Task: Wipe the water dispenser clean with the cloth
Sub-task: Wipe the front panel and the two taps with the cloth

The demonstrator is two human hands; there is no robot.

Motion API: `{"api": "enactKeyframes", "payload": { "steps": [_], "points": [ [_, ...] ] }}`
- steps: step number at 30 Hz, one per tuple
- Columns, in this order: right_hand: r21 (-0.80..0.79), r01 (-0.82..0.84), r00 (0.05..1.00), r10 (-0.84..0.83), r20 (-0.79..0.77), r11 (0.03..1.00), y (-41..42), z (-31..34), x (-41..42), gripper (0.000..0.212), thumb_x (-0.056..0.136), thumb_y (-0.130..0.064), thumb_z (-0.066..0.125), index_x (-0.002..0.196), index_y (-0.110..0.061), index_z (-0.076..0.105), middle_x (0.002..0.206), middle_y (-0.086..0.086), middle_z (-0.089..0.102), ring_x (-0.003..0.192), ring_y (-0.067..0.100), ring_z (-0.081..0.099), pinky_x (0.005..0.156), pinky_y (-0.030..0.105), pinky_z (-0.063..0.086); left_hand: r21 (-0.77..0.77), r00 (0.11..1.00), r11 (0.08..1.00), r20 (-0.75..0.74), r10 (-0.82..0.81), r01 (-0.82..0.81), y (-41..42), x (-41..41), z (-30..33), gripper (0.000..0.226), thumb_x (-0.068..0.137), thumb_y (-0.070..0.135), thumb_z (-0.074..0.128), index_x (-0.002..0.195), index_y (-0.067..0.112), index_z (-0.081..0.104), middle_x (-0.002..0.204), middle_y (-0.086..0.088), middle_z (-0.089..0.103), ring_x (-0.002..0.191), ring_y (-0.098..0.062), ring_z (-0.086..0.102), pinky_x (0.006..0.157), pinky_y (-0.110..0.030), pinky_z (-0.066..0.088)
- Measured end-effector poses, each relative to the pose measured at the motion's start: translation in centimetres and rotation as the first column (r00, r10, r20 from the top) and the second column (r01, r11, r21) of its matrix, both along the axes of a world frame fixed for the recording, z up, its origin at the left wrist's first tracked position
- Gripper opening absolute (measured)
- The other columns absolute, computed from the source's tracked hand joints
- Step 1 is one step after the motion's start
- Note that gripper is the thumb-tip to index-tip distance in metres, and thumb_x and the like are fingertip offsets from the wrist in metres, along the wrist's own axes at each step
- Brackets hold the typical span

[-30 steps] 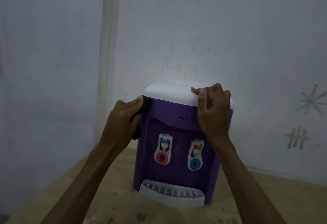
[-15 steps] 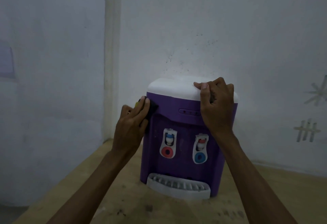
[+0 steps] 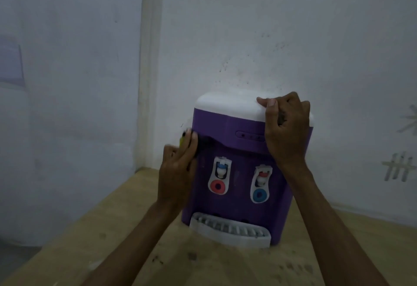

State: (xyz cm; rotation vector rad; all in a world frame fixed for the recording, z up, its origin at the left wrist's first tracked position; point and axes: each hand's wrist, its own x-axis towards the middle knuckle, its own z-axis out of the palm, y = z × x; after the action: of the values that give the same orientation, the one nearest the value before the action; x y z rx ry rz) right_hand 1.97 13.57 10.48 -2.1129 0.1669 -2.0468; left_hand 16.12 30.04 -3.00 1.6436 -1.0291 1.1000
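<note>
We see the water dispenser (image 3: 243, 172) standing upright on the tabletop (image 3: 112, 229), back near the far edge and close to the wall. Its long way runs straight up and down. Its front, with the two taps and the drip tray, faces toward us.

Our left hand (image 3: 178, 172) is on the dispenser's left front corner, just below the purple top band. The fingers (image 3: 191, 143) lie flat and press a dark cloth (image 3: 202, 144) against the purple side. We think there is a bit of yellow-green at the fingertips too, but the picture is dim and blurry there, so we cannot be sure if it is part of the cloth.

Our right hand (image 3: 284, 125) is up at the top right. Its fingers curl over the edge of the white lid (image 3: 228, 105) and grip it, holding the dispenser steady.

The left hand is the one doing the wiping, and it is the hand nearer the dirty part. From its fingers, most of the purple front lies to the right and down. So we judge the next wipe should slide down the left side or across the front, while the right hand holds tight so the dispenser does not tip or slide.
</note>
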Motion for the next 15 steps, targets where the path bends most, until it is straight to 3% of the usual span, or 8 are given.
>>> {"api": "enactKeyframes", "payload": {
  "steps": [5,10,12,15],
  "points": [
    [0.001,0.016,1.0,-0.016,0.001,1.0,0.1,0.2,0.0,0.032,0.108,-0.022,0.047,0.109,-0.017,0.078,0.093,-0.012,0.051,0.092,0.008,0.04,0.074,0.037,0.043,0.002,1.0,1.0,0.025,0.014,-0.014,0.3,0.6,2.2,0.051,0.103,0.019,0.04,0.153,0.008,0.045,0.158,-0.005,0.046,0.098,-0.012,0.035,0.079,-0.017,0.04],
    [-0.001,0.023,1.0,-0.023,-0.005,1.0,0.0,0.1,0.1,0.033,0.108,-0.023,0.046,0.109,-0.016,0.078,0.095,-0.011,0.053,0.093,0.013,0.044,0.075,0.033,0.042,0.094,1.0,0.996,0.022,-0.01,0.008,1.1,0.2,-3.8,0.05,0.104,0.007,0.048,0.153,0.007,0.044,0.162,-0.005,0.04,0.095,-0.02,0.043,0.08,-0.022,0.043],
    [0.007,0.028,1.0,-0.028,-0.005,1.0,0.0,0.2,0.1,0.034,0.108,-0.024,0.045,0.109,-0.016,0.078,0.096,-0.011,0.054,0.094,0.012,0.044,0.076,0.03,0.041,0.142,0.999,0.99,0.037,-0.022,0.016,1.7,0.5,-6.2,0.051,0.101,0.002,0.053,0.152,0.007,0.045,0.161,-0.006,0.041,0.097,-0.015,0.041,0.081,-0.022,0.047],
    [0.007,0.027,1.0,-0.027,0.0,1.0,0.1,0.1,0.1,0.035,0.107,-0.025,0.045,0.108,-0.015,0.079,0.096,-0.011,0.054,0.093,0.012,0.044,0.076,0.03,0.041,0.217,0.995,0.976,0.092,-0.043,0.022,2.8,1.4,-7.3,0.054,0.098,0.009,0.053,0.151,0.008,0.047,0.161,-0.004,0.042,0.099,-0.015,0.045,0.08,-0.025,0.053]
  ]
}}
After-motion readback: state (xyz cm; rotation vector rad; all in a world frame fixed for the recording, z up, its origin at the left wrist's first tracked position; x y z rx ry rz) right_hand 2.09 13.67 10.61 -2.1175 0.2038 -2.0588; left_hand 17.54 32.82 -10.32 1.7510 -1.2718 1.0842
